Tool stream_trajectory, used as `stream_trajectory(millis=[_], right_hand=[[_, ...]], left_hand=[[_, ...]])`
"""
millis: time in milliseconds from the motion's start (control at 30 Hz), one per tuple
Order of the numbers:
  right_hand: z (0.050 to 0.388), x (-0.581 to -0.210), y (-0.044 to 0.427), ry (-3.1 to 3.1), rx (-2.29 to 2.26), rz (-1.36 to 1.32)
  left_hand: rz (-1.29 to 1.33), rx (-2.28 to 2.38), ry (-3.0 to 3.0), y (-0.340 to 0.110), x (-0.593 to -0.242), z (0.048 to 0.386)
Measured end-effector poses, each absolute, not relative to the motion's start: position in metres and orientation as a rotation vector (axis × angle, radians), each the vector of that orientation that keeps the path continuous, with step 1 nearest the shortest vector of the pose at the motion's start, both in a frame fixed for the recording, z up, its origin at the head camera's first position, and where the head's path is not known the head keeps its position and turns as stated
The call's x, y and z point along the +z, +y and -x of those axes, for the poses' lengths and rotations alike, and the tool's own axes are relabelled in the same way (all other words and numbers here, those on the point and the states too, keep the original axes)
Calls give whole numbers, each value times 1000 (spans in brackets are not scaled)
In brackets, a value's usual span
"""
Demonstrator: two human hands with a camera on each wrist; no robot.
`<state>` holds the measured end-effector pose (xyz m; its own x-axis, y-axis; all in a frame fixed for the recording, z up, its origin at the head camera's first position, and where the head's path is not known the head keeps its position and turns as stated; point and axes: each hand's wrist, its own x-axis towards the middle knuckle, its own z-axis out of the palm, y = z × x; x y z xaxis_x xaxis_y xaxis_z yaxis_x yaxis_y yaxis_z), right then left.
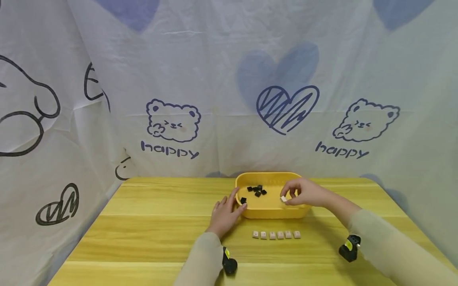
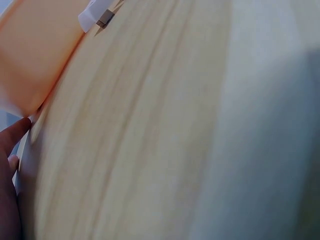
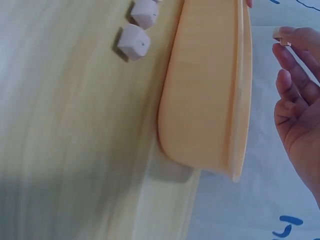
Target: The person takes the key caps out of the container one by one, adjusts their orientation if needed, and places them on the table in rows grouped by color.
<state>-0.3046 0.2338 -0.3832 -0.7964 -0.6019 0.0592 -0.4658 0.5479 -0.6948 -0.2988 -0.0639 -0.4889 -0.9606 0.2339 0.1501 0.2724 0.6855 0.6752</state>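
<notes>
A yellow plastic basket point(image 1: 275, 213) stands near the back of the table. My right hand point(image 1: 304, 192) is above its right part and pinches a white keycap point(image 1: 283, 198) between thumb and fingertips; the right wrist view also shows this pinched keycap point(image 3: 281, 36). My left hand point(image 1: 225, 214) touches the basket's front left corner, fingers at the left side and thumb at the front rim. Several black keycaps point(image 1: 258, 194) lie in the basket's left part. In front of it, several white keycaps point(image 1: 272, 235) form a row on the table.
The wooden table point(image 1: 154, 230) reaches back to a hanging white cloth point(image 1: 222, 119) printed with bears and hearts. A black wrist camera point(image 1: 229, 265) sits on the left sleeve, and another wrist camera point(image 1: 350, 248) on the right.
</notes>
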Motion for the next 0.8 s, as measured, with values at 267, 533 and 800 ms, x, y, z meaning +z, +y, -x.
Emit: stream_trajectory(millis=[267, 533, 800], right_hand=[[285, -386, 250, 2605, -1121, 930], [271, -399, 263, 2608, -1136, 967], [260, -417, 275, 2530, -1234, 1052]], left_hand=[[430, -1167, -2826, -64, -488, 297], [422, -1168, -2825, -65, -486, 297], [434, -1179, -2830, -64, -487, 296]])
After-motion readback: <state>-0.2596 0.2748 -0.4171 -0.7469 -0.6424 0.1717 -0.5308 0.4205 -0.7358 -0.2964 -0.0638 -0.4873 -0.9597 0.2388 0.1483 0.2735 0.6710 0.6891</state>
